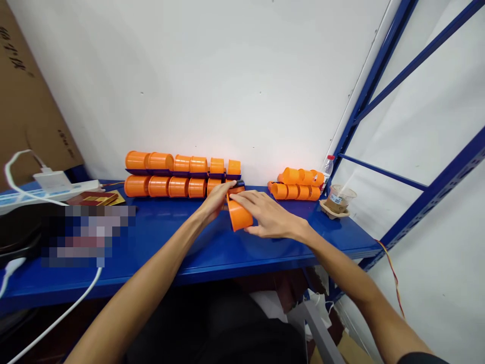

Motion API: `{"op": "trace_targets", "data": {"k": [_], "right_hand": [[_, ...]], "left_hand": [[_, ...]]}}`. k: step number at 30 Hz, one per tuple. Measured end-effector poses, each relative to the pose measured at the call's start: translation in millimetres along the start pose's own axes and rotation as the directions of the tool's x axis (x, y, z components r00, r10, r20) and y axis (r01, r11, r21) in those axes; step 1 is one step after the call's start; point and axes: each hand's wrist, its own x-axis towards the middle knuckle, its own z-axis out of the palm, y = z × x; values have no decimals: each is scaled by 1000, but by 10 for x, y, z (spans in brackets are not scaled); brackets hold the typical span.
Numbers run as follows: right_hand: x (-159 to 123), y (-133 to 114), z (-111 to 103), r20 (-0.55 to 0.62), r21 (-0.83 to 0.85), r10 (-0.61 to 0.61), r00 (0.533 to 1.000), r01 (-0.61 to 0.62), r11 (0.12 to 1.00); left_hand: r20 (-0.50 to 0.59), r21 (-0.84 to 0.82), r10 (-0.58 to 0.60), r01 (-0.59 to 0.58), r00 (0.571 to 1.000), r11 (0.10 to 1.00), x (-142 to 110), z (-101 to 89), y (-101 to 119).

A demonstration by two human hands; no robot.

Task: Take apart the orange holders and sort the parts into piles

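An orange cylindrical piece (240, 216) lies on the blue shelf (212, 247) in front of me, with a dark part just behind it. My right hand (267, 215) wraps around its right side, fingers curled over the top. My left hand (216, 201) reaches in from the left and touches the far end of the same piece, its fingers closed against it. Behind both hands, two stacked rows of orange cylinders on dark blue strips (182, 174) line the wall.
A smaller pile of orange cylinders (297, 184) sits to the right, beside a plastic bottle (327, 167) and a clear cup in a paper holder (338, 200). At left are a power strip with a white charger (51, 184), white cables and a cardboard box (26, 106). Blue rack posts (364, 96) rise at right.
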Motion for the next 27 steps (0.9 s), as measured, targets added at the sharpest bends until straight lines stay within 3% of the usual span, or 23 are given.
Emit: {"op": "trace_targets", "data": {"k": [2, 4, 7, 10, 14, 18, 22, 24, 27], "right_hand": [[-174, 47, 44, -153, 117, 191, 970, -174, 978], [-331, 92, 64, -252, 150, 464, 849, -439, 886], [-465, 64, 125, -165, -38, 730, 663, -744, 667], [-459, -28, 261, -1, -264, 837, 547, -808, 527], [-374, -76, 459, 100, -316, 863, 495, -807, 499], [-344, -52, 526, 110, -298, 858, 502, -807, 510], [-491, 78, 443, 125, -316, 857, 499, -799, 511], [-659, 220, 352, 134, -339, 879, 457, -813, 474], [-952, 490, 192, 120, -385, 928, 353, -845, 371]], "left_hand": [[-62, -23, -7, 6, 998, 1000, 8, 14, -4], [-150, -79, -26, 14, 988, 997, 4, 25, 39], [-274, -169, -42, -5, 961, 986, -18, 22, 146], [-303, -194, -40, -21, 952, 981, -46, 25, 216], [-311, -183, -50, -8, 949, 983, -81, 59, 228], [-305, -165, -60, 9, 951, 986, -106, 90, 231], [-319, -158, -61, 11, 946, 987, -123, 110, 254], [-338, -160, -73, 19, 938, 987, -132, 120, 265], [-324, -157, -62, 11, 944, 988, -146, 133, 273]]}}
